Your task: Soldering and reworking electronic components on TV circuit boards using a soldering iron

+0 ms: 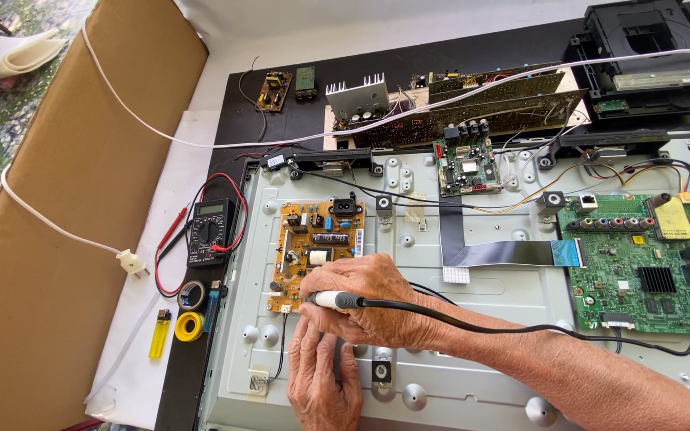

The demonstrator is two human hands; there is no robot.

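Observation:
My right hand [369, 299] grips a pen-shaped tool [337, 300] with a white front and a black handle. Its black cord trails off to the right over my forearm. The tool's tip points left at the lower edge of a tan power board [317, 239], which is mounted on the grey metal back panel [481, 279] of a flat screen. My left hand [321, 387] lies just below the right one on the panel, fingers pointing up and close together. A slim dark shape shows between its fingers; what it is stays unclear.
A black multimeter [211, 231] with red and black leads lies left of the panel, with two tape rolls [190, 311] and a yellow lighter [159, 334] below it. A green main board [648, 263], a ribbon cable [505, 254] and loose circuit boards [481, 104] sit right and behind. Cardboard [81, 199] leans at the left.

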